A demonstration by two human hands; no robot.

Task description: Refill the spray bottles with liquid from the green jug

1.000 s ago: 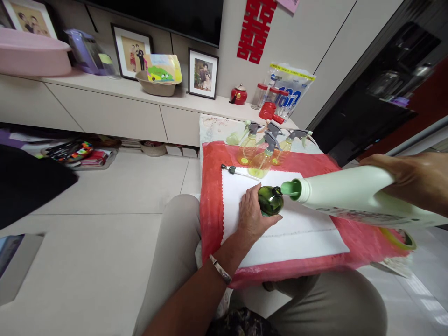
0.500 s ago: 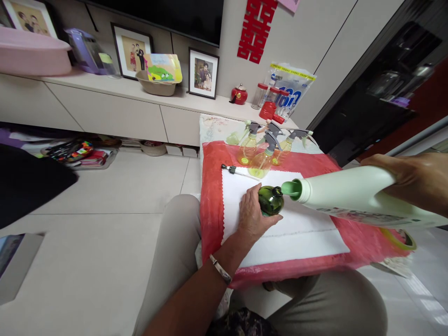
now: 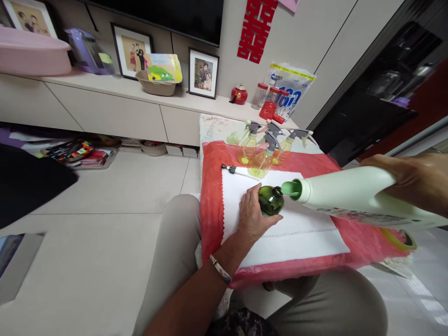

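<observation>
My left hand [image 3: 252, 213] is wrapped round a small dark green bottle [image 3: 270, 201], which stands on a white cloth [image 3: 297, 247] with its mouth uncovered. My right hand [image 3: 420, 179] grips a large pale green jug [image 3: 350, 191] by its handle and holds it tipped sideways. The jug's green pouring spout [image 3: 291, 188] lies right at the bottle's mouth; whether liquid is flowing I cannot make out. Behind the bottle lies a spray pump [image 3: 229, 169] with its clear tube. Several yellowish spray bottles [image 3: 261, 161] with grey trigger heads stand just beyond.
Red plastic sheeting [image 3: 213, 196] covers the small table under the cloth. A roll of tape [image 3: 402, 239] lies at its right end. On the cabinet behind are a red teapot [image 3: 239, 94], red-lidded jars [image 3: 259, 97] and a printed bag [image 3: 292, 88].
</observation>
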